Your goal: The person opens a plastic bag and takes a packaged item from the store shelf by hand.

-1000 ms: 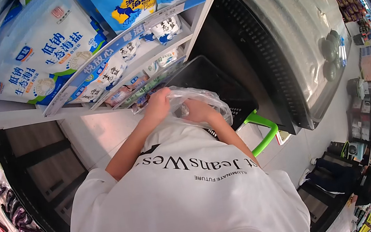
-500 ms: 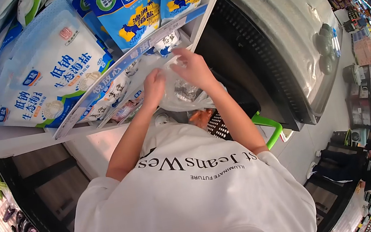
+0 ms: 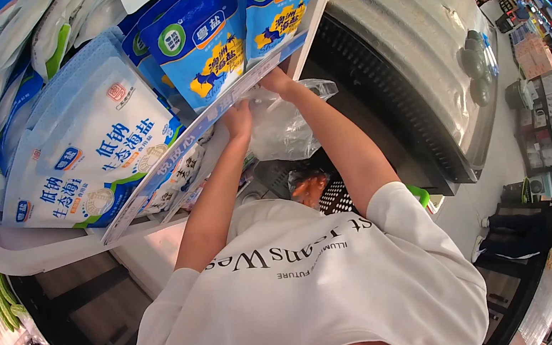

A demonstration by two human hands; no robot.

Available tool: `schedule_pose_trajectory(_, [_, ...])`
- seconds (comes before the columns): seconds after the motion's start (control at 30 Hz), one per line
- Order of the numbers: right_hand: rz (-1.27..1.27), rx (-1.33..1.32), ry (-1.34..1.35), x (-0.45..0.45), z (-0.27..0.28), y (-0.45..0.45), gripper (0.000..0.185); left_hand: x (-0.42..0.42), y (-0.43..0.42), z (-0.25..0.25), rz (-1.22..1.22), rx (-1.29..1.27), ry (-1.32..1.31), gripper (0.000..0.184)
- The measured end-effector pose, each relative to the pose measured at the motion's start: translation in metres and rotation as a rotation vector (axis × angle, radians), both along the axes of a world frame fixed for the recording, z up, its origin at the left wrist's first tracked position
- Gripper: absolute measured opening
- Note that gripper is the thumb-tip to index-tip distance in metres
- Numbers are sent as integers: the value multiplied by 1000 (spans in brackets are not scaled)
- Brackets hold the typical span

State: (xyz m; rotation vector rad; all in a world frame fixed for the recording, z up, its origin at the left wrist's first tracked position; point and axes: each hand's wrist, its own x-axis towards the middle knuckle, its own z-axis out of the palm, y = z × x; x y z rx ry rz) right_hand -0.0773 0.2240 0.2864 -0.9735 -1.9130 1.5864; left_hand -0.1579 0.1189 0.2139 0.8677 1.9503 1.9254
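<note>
Bag: clear, crumpled thin-plastic bag, center of frame, a bit above the middle. Hangs between the forearms, just below the shelf edge. Contents: can't tell.
Left hand: the left hand is at the bag's upper left, fingers curled in with little gap, looks closed on the plastic edge.
Right hand: the right hand is by the bag's top, up against the long printed price strip. Fingertips don't show; can't tell how far open or whether it has the plastic.
Changed: both hands are higher in frame than a second ago, up from in front of the shirt to the strip. The bag has come up with them.
Meaning: bag handling now sits right at the shelf edge, so finger contact is harder to read. Bag no longer covers the orange-red item in clear wrap.
Shelf: white shelf unit, upper left. Blue-and-yellow salt pouches stand just above the hands; white-and-blue salt pouches further left.
Below: black perforated basket, near the wrapped item; inside or beside, can't tell.
</note>
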Motion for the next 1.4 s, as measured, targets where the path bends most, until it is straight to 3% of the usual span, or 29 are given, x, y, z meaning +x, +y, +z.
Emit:
schedule_pose_trajectory(0.07, [-52,23,13,4,-5,-6,51,1,-2,-7,-24,66,24,33])
schedule_pose_trajectory(0.23, [-244,68,-41,28,-2,-30,52,8,-35,6,-208,-125,79,31])
schedule_pose_trajectory(0.27, [-267,127,-11,37,-5,-37,43,11,-42,10,-232,-149,106,33])
schedule_pose_trajectory(0.37, [-290,268,17,61,-33,-55,37,19,-60,24,-271,19,413,32])
schedule_pose_trajectory(0.4, [-307,354,157,69,-46,-66,30,27,-68,37,-254,18,478,35])
schedule_pose_trajectory(0.53, [-300,92,334,107,-16,-105,19,27,-84,59,-282,144,841,36])
schedule_pose_trajectory(0.63, [-291,-130,528,131,62,-139,22,45,-99,90,-356,194,473,33])
schedule_pose_trajectory(0.67, [-299,-114,546,137,75,-146,26,54,-104,100,-426,172,207,27])
schedule_pose_trajectory(0.77, [-401,-127,585,146,101,-163,29,72,-116,139,-568,122,-211,32])
schedule_pose_trajectory(0.9, [-593,-161,703,156,118,-181,27,86,-133,168,-867,155,-339,43])
schedule_pose_trajectory(0.97, [-696,-217,706,163,130,-187,27,92,-141,172,-1023,101,-462,49])
schedule_pose_trajectory(1.0, [-733,-224,697,165,133,-189,27,92,-146,182,-1095,-49,-475,51])
schedule_pose_trajectory(1.07, [-803,-245,678,168,137,-193,27,93,-145,180,-1151,-104,-436,54])
schedule_pose_trajectory(1.33, [-428,-391,450,181,124,-216,38,87,-153,174,-1228,-90,-349,60])
schedule_pose_trajectory(1.4, [-431,-411,468,178,115,-220,43,89,-153,169,-1211,-26,-329,61])
